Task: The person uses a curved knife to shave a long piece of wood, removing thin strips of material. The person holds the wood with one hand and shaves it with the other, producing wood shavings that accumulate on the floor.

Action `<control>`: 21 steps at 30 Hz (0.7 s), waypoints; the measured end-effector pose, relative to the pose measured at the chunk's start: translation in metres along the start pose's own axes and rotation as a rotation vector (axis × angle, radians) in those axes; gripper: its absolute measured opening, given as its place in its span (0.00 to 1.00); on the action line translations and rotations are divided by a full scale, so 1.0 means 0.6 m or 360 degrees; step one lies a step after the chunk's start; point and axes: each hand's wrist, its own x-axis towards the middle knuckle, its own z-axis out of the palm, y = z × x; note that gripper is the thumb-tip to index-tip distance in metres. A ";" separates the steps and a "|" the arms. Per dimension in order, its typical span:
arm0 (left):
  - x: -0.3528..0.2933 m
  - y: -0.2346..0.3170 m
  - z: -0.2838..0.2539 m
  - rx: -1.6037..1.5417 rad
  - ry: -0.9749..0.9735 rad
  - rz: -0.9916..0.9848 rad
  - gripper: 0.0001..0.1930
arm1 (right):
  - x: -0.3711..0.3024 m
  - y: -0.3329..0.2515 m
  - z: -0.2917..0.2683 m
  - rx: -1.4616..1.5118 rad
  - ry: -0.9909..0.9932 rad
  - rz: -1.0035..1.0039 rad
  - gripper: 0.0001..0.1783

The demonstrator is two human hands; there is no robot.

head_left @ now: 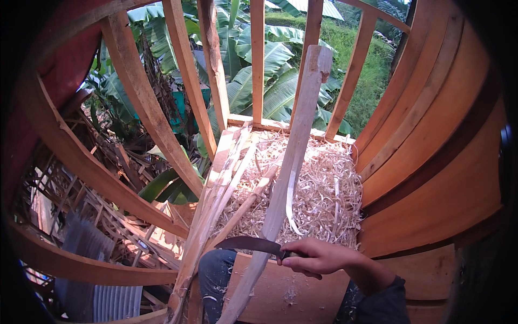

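Shavings [328,186] in bg, R hand [322,258] curled round knife [253,244], pole [294,151] just left of hand; can't tell re L hand.

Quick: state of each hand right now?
Left hand: out of view, cannot be told.
Right hand: closed, holding a curved knife.

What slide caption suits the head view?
Right-hand fingers hold a curved knife across a long wooden piece, shavings beyond.
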 end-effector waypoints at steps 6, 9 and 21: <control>0.008 -0.002 -0.012 0.0029 0.0024 -0.0007 0.18 | 0.012 -0.024 -0.051 0.0334 0.0443 -0.0253 0.10; 0.034 0.011 0.009 0.0029 -0.0045 0.0053 0.18 | 0.011 0.037 -0.046 -0.0566 -0.0297 -0.0405 0.11; 0.028 0.006 -0.002 0.0046 -0.0006 0.0040 0.18 | 0.013 -0.055 -0.156 -0.0048 0.0468 -0.0309 0.13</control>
